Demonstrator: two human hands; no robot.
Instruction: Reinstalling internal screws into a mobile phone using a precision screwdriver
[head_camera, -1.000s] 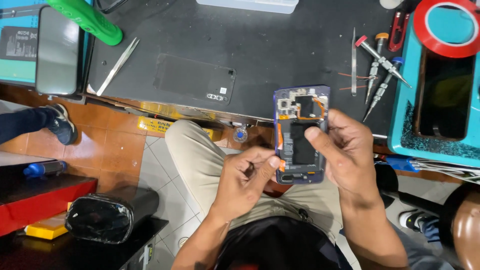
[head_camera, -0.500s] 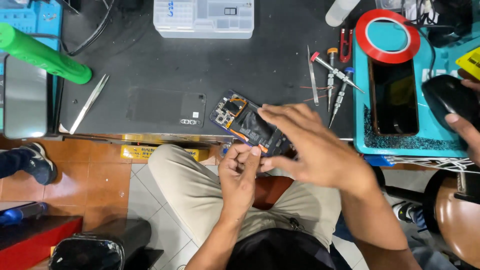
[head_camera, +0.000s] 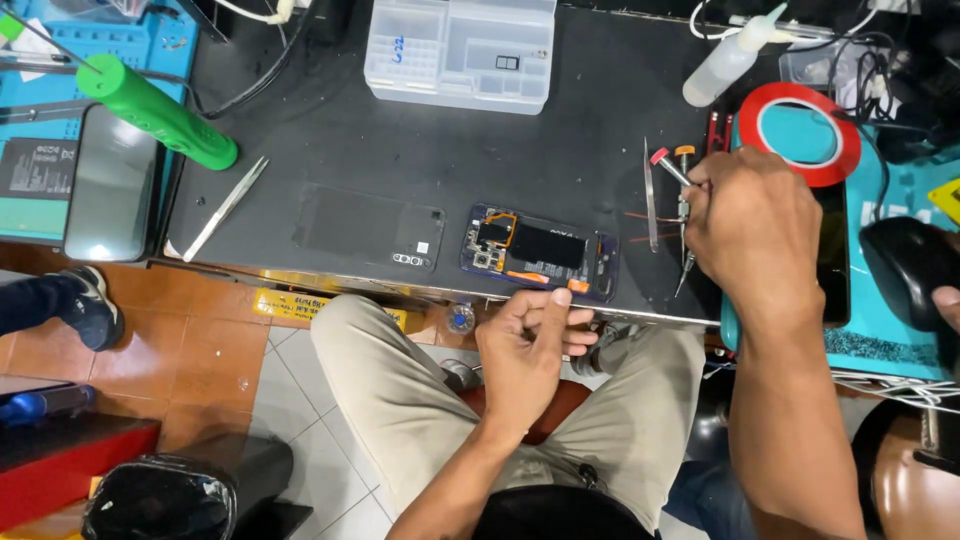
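Note:
An opened phone (head_camera: 540, 255) with its circuit board and orange flex cables showing lies flat on the dark mat (head_camera: 420, 150), near the front edge. Its black back cover (head_camera: 370, 228) rests just to the left. My right hand (head_camera: 750, 235) is at the right end of the mat, its fingers closed around a red-capped screwdriver (head_camera: 664, 162) among a few small screwdrivers. My left hand (head_camera: 525, 350) hovers over my lap just below the phone, fingers curled together; I cannot tell whether it pinches anything.
A green-handled tool (head_camera: 155, 110) and tweezers (head_camera: 225, 208) lie at the left. A clear parts box (head_camera: 460, 50), a squeeze bottle (head_camera: 730, 60) and a red tape roll (head_camera: 808, 130) sit at the back. Another person's hand rests on a black mouse (head_camera: 905, 270).
The phone has gone from both hands down onto the mat. My right hand moved right to the screwdrivers. My left hand dropped back toward my lap.

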